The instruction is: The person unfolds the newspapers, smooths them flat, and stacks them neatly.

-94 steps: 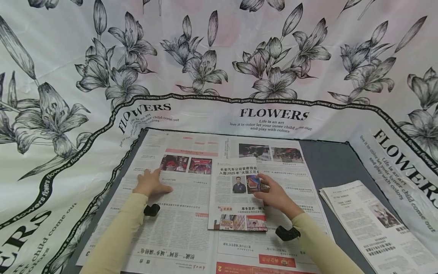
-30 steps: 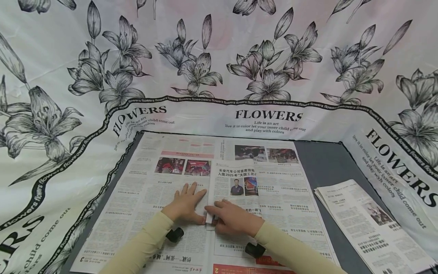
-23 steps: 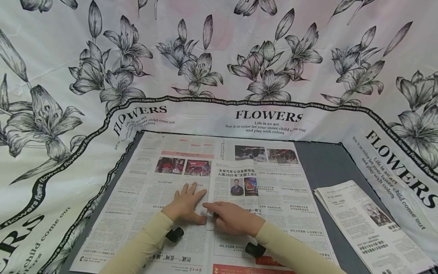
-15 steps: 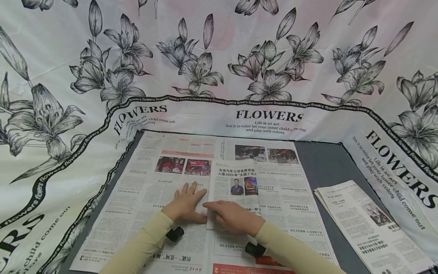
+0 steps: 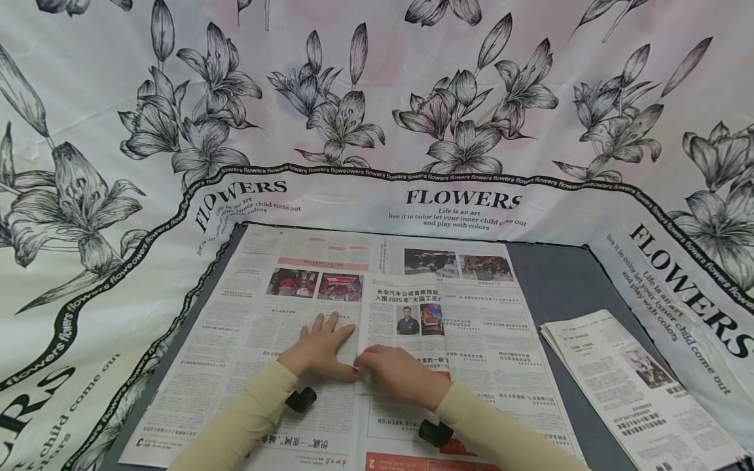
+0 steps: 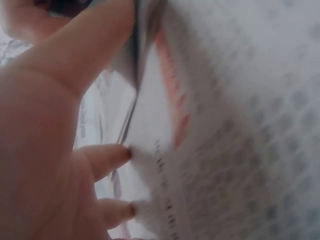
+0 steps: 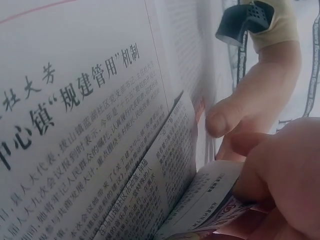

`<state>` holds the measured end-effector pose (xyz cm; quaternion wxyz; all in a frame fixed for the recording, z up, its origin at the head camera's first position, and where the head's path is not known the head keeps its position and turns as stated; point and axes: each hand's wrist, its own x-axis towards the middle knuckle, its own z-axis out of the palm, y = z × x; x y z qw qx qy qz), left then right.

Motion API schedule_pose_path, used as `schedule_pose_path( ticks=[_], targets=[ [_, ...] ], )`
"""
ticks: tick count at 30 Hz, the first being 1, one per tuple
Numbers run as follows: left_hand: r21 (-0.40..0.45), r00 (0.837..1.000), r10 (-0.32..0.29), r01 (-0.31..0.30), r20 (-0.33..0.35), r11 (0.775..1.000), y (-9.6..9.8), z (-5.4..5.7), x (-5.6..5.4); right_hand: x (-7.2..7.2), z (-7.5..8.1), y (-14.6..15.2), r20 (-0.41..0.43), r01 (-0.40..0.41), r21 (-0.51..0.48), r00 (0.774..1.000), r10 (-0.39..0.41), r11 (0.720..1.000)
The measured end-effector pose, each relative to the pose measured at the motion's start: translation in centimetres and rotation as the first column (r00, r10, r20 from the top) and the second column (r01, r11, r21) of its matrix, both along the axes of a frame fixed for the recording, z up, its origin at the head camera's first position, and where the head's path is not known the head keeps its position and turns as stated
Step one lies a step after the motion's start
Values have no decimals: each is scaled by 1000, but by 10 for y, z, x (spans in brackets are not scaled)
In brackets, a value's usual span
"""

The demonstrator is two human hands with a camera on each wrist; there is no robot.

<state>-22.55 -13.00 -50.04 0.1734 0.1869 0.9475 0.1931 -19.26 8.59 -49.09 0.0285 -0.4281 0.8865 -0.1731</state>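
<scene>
A folded newspaper (image 5: pixel 406 294) lies on a wide opened newspaper sheet (image 5: pixel 235 373), right of its middle fold. My left hand (image 5: pixel 321 350) rests on the sheet with fingers spread, its thumb reaching to the folded paper's left edge. Over the lower part of that edge, my right hand (image 5: pixel 406 373) pinches the paper. In the right wrist view a printed flap (image 7: pixel 210 195) sits between the right hand's curled fingers, close to the left thumb (image 7: pixel 222 120). The left wrist view shows the left fingers (image 6: pixel 107 157) extended against the paper. The right hand covers part of the folded newspaper.
A stack of folded newspapers (image 5: pixel 630 379) lies on the grey tabletop (image 5: pixel 548 275) at the right. White flower-printed cloth (image 5: pixel 353 196) encloses the table at the back and sides. Both wrists carry black camera bands.
Since the oldest frame, both hands have come together at the folded newspaper's left edge, the right one leaving its right side. Lately the right index finger has bent from a straight, pointing pose.
</scene>
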Motion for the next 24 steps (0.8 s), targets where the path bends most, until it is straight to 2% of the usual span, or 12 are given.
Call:
schedule_pose_path(
  ticks=[9, 16, 20, 24],
  targets=[
    [-23, 993, 32, -35, -109, 999, 6, -9, 5, -1, 1, 0, -10, -19, 7, 1000, 19, 1000],
    [-20, 989, 68, -71, -130, 997, 9, -11, 4, -2, 8, 8, -42, 0, 51, 999, 2, 999],
    [-23, 988, 77, -81, -134, 996, 10, -11, 4, -3, 19, 13, -66, 2, 16, 998, -1, 1000],
    [-7, 990, 69, -70, -127, 998, 9, -12, 3, -4, 38, 22, -94, 58, -25, 994, -60, 998]
  ],
)
